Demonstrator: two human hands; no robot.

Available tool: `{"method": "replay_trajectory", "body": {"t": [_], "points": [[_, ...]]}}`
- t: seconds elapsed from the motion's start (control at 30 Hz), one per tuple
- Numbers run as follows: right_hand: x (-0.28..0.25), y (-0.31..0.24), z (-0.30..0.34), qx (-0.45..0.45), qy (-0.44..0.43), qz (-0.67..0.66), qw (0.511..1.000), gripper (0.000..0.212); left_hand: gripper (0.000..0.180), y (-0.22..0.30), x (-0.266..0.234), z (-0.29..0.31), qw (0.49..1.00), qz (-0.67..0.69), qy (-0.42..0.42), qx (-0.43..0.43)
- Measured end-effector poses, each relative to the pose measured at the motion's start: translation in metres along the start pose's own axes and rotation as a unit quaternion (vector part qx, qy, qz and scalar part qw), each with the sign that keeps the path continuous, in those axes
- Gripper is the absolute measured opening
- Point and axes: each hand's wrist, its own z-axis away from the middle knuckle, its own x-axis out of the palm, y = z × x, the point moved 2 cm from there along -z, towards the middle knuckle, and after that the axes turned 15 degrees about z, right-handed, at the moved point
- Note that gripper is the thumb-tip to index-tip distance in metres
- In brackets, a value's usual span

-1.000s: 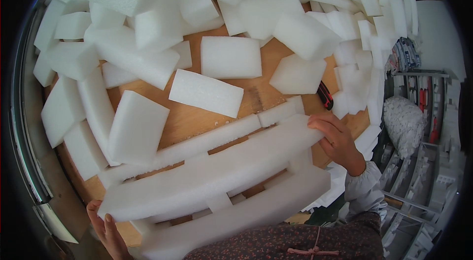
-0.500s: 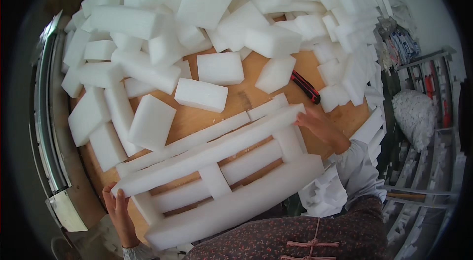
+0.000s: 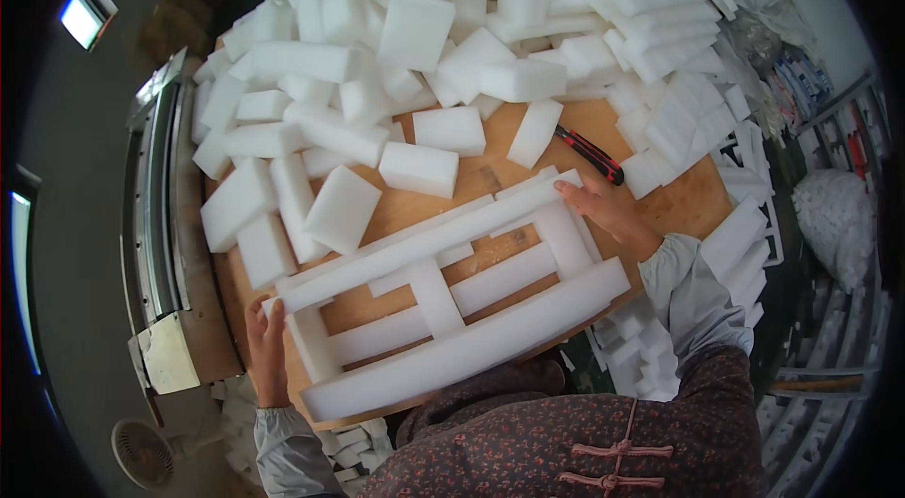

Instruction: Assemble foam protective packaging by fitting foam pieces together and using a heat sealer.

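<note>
A white foam frame [image 3: 438, 300] lies slanted across the near part of the wooden table [image 3: 683, 196]. It has long bars along its near and far sides, with shorter cross pieces between. My left hand [image 3: 270, 347] is closed on the left end of its far bar, thumb on top. At the other end of that bar, my right hand [image 3: 603, 206] grips with thumb and fingers. Just beyond my right hand lies a black and red utility knife [image 3: 590, 156]. Part of another foam strip shows under and behind the far bar.
Loose white foam blocks [image 3: 419, 168] are heaped over the table's far half. Stacked foam pieces [image 3: 683, 111] rise at the right. A metal-edged machine [image 3: 170, 243] stands along the left, with a fan [image 3: 141, 453] below it. A white filled bag [image 3: 834, 220] sits at far right.
The view has shifted, bringing more of the left wall and my sleeves into sight. Both hands keep hold of the far bar's ends. The frame appears flatter and farther from me.
</note>
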Motion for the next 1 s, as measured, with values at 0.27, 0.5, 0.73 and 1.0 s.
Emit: {"method": "replay_trajectory", "body": {"t": [0.27,0.5,0.73,1.0], "points": [[0.062,-0.095,0.011,-0.499,0.172,0.332,0.782,0.088,0.07,0.085,0.145,0.007,0.866,-0.371,-0.226,0.247],[0.154,-0.16,-0.003,-0.496,0.024,0.436,0.751,0.052,0.049,0.038,0.212,-0.011,0.757,-0.484,-0.303,0.317],[0.166,-0.125,-0.019,-0.52,0.048,0.409,0.748,0.046,0.039,0.022,0.221,-0.004,0.761,-0.455,-0.289,0.362],[0.163,-0.127,-0.014,-0.542,0.089,0.413,0.726,0.051,0.039,0.017,0.219,-0.008,0.753,-0.458,-0.271,0.386]]}}
